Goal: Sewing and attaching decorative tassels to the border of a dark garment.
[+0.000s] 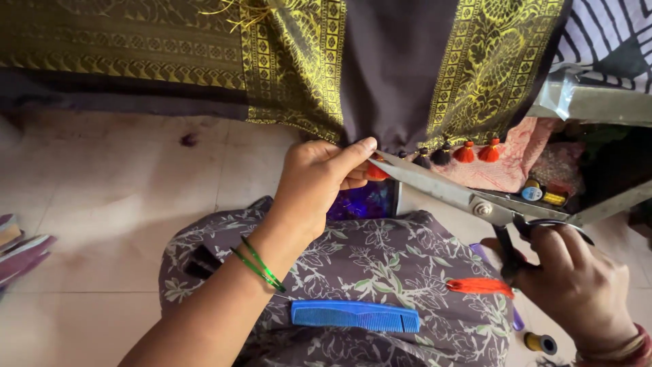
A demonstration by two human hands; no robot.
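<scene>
The left hand (319,180) pinches a soft, light orange tassel (375,171) at the fabric's hem; the right hand (577,285) grips stiff steel scissors (448,190) by their handles.

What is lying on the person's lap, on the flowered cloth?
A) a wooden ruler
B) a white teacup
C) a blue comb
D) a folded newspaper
C: a blue comb lies flat on the flowered cloth over the lap, below the left hand that pinches an orange tassel while the right hand works the scissors.
</scene>
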